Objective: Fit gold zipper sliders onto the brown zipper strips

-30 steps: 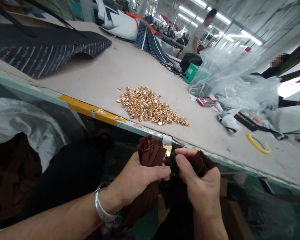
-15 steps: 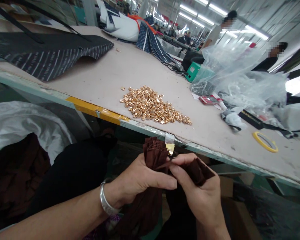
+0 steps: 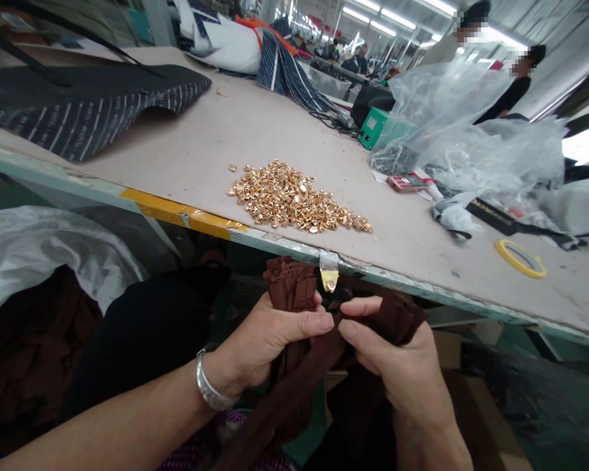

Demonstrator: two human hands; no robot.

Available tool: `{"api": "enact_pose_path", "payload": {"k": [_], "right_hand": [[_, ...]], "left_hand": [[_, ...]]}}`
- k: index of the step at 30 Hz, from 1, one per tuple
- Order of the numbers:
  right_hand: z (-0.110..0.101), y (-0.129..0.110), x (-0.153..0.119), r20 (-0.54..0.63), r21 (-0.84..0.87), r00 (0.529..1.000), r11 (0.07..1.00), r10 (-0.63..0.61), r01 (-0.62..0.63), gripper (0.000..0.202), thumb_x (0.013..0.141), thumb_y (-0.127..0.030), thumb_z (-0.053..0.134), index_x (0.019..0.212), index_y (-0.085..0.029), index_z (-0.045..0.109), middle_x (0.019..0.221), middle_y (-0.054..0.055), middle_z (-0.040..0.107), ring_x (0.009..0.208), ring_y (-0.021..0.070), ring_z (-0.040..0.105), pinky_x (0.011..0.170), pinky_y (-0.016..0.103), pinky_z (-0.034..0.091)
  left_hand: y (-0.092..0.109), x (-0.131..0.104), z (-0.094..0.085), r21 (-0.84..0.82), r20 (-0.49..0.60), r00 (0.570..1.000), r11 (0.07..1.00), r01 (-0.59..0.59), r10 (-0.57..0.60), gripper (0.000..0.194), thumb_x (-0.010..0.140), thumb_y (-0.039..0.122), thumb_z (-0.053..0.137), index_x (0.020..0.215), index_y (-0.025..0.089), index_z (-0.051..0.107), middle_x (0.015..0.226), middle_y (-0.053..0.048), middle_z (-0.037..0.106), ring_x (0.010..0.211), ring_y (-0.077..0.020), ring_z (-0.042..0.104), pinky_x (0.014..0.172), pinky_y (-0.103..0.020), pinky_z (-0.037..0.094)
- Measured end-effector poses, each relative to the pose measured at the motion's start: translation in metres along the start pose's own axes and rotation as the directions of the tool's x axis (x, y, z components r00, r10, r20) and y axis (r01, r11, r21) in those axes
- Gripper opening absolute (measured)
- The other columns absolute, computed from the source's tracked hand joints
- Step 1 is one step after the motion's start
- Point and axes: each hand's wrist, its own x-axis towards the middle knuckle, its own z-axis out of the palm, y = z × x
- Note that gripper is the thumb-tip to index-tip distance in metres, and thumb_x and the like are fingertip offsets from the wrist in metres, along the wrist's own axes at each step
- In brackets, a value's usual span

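My left hand [image 3: 262,337] is wrapped round a thick bundle of dark brown fabric strips [image 3: 290,284], their folded ends standing up above the thumb. A second, smaller bunch of brown fabric strips [image 3: 397,317] sits in the curled fingers of my right hand [image 3: 412,373]. One loose strip [image 3: 319,356] slants down between the hands, its upper end by my right thumb and index finger. Both hands are in front of the table edge. Just above them, a taped yellow tab [image 3: 330,280] hangs from that edge. Beyond it lies a pile of small gold metal pieces [image 3: 294,199].
On the table [image 3: 177,157] are a black striped panel [image 3: 88,111], a green box [image 3: 373,127], clear plastic bags [image 3: 491,150] and a yellow tape roll [image 3: 520,258]. A white sack [image 3: 69,242] with brown fabric stands at lower left. People are in the background.
My hands have moved slightly apart. A strip that was pinched between them at the left bundle's top now hangs lower, slanting down to the left. The view has shifted a little.
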Motion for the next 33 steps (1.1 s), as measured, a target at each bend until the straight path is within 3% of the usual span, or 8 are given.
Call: {"api": "enact_pose_path", "payload": {"k": [8, 13, 18, 20, 23, 25, 29, 33], "right_hand": [[0.001, 0.003, -0.004, 0.061, -0.004, 0.994, 0.996, -0.086, 0.087, 0.032, 0.073, -0.020, 0.080, 0.102, -0.032, 0.073, 0.089, -0.002, 0.077, 0.077, 0.0142, 0.072, 0.069, 0.020, 0.058], [0.000, 0.008, -0.002, -0.012, -0.084, 0.995, 0.992, -0.100, 0.099, 0.004, 0.077, -0.028, 0.077, 0.080, -0.026, 0.074, 0.071, -0.004, 0.072, 0.062, 0.0106, 0.066, 0.058, 0.017, 0.053], [0.003, 0.011, -0.002, 0.056, -0.224, 0.970, 0.944, -0.235, 0.242, 0.003, 0.084, -0.023, 0.071, 0.082, -0.026, 0.070, 0.069, -0.005, 0.066, 0.060, 0.0086, 0.060, 0.055, 0.017, 0.048], [0.005, 0.011, -0.003, 0.094, -0.284, 0.940, 0.897, -0.327, 0.340, 0.007, 0.085, -0.017, 0.067, 0.084, -0.024, 0.067, 0.071, -0.005, 0.063, 0.061, 0.0086, 0.058, 0.056, 0.018, 0.047], [0.009, 0.012, -0.005, 0.199, -0.320, 0.829, 0.765, -0.522, 0.559, 0.017, 0.084, -0.006, 0.063, 0.091, -0.021, 0.064, 0.080, -0.002, 0.065, 0.070, 0.0105, 0.061, 0.064, 0.021, 0.048], [0.012, 0.014, -0.004, 0.176, -0.302, 0.802, 0.744, -0.571, 0.596, 0.020, 0.083, -0.003, 0.062, 0.092, -0.021, 0.064, 0.083, -0.002, 0.066, 0.075, 0.0112, 0.062, 0.068, 0.021, 0.049], [0.019, 0.017, -0.001, -0.081, -0.185, 0.885, 0.880, -0.458, 0.438, 0.016, 0.086, -0.011, 0.064, 0.089, -0.025, 0.067, 0.080, -0.004, 0.066, 0.073, 0.0102, 0.062, 0.070, 0.019, 0.050], [0.025, 0.015, 0.000, -0.031, -0.069, 0.950, 0.949, -0.309, 0.307, 0.006, 0.084, -0.018, 0.070, 0.085, -0.023, 0.070, 0.081, -0.002, 0.068, 0.075, 0.0130, 0.063, 0.069, 0.023, 0.051]], "left_hand": [[0.000, 0.000, -0.005, 0.212, 0.022, 0.986, 0.963, -0.165, 0.164, 0.012, 0.076, 0.022, 0.074, 0.073, 0.017, 0.064, 0.065, 0.004, 0.059, 0.062, -0.0084, 0.053, 0.060, -0.019, 0.043], [0.003, -0.001, -0.001, 0.233, -0.004, 0.981, 0.954, -0.187, 0.193, 0.009, 0.075, 0.021, 0.075, 0.076, 0.017, 0.067, 0.068, 0.004, 0.061, 0.065, -0.0090, 0.055, 0.062, -0.019, 0.045], [0.003, -0.001, 0.001, 0.258, -0.042, 0.967, 0.938, -0.234, 0.253, 0.008, 0.074, 0.019, 0.076, 0.074, 0.016, 0.069, 0.072, 0.003, 0.063, 0.069, -0.0090, 0.057, 0.066, -0.018, 0.047], [0.003, 0.001, 0.001, 0.192, -0.084, 0.968, 0.957, -0.217, 0.237, 0.011, 0.070, 0.017, 0.078, 0.072, 0.015, 0.067, 0.070, 0.003, 0.063, 0.067, -0.0084, 0.057, 0.065, -0.018, 0.047], [0.004, 0.003, 0.000, 0.032, -0.156, 0.975, 0.988, -0.153, 0.156, 0.016, 0.066, 0.014, 0.080, 0.075, 0.016, 0.066, 0.068, 0.004, 0.063, 0.063, -0.0087, 0.058, 0.062, -0.019, 0.049], [0.005, 0.004, 0.000, -0.034, -0.178, 0.977, 0.991, -0.127, 0.119, 0.019, 0.064, 0.014, 0.081, 0.077, 0.016, 0.066, 0.067, 0.004, 0.064, 0.061, -0.0086, 0.058, 0.061, -0.019, 0.050], [0.004, 0.001, 0.003, -0.093, -0.154, 0.985, 0.991, -0.099, 0.084, 0.022, 0.063, 0.013, 0.083, 0.079, 0.015, 0.068, 0.073, 0.001, 0.069, 0.067, -0.0104, 0.063, 0.066, -0.021, 0.053], [0.001, -0.001, 0.005, -0.167, -0.130, 0.991, 0.986, -0.026, 0.004, 0.019, 0.065, 0.016, 0.082, 0.078, 0.014, 0.070, 0.075, -0.001, 0.072, 0.067, -0.0122, 0.066, 0.067, -0.023, 0.055]]}}
